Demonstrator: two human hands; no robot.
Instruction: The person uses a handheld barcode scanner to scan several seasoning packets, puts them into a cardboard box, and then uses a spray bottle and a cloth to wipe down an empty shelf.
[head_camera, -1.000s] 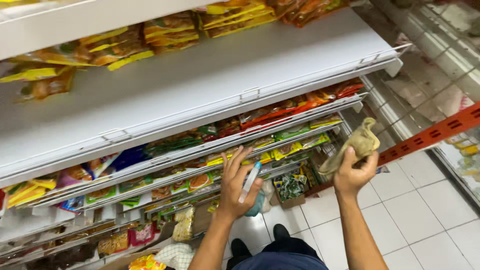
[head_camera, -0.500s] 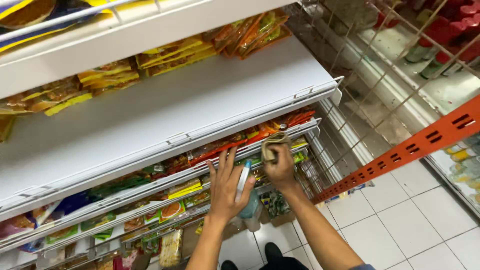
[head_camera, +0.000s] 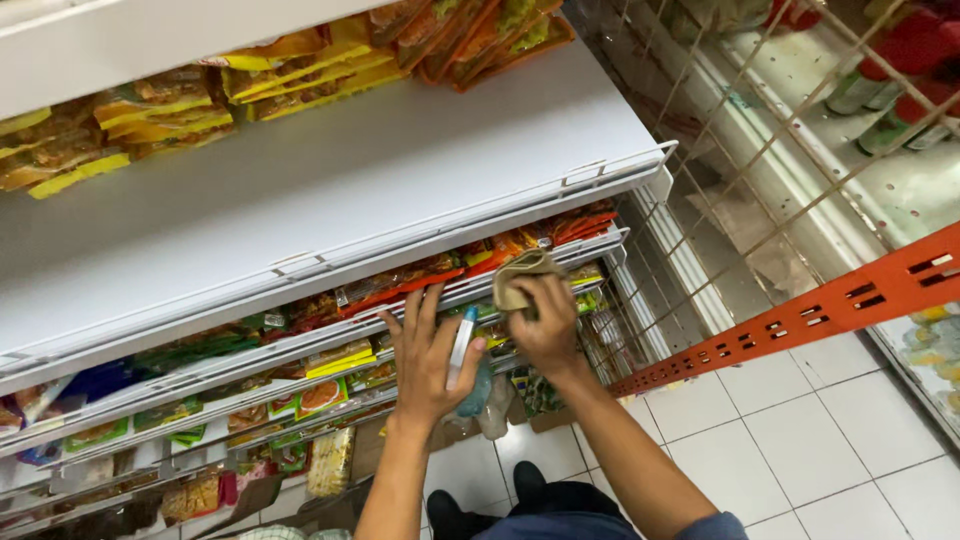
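Head view: right hand (head_camera: 548, 325) clenches a cloth (head_camera: 520, 275) against the shelf edge (head_camera: 420, 285); left hand (head_camera: 428, 355) grips a spray bottle (head_camera: 468, 365).

A shop aisle: white tiered shelves (head_camera: 330, 180) packed with colourful snack packets (head_camera: 160, 110), wire rack (head_camera: 760, 150) right, tiled floor (head_camera: 830, 440) near.

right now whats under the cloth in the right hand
The right hand presses the tan cloth on the shelf's front rail. Orange packets show beside it; the spot beneath is covered.
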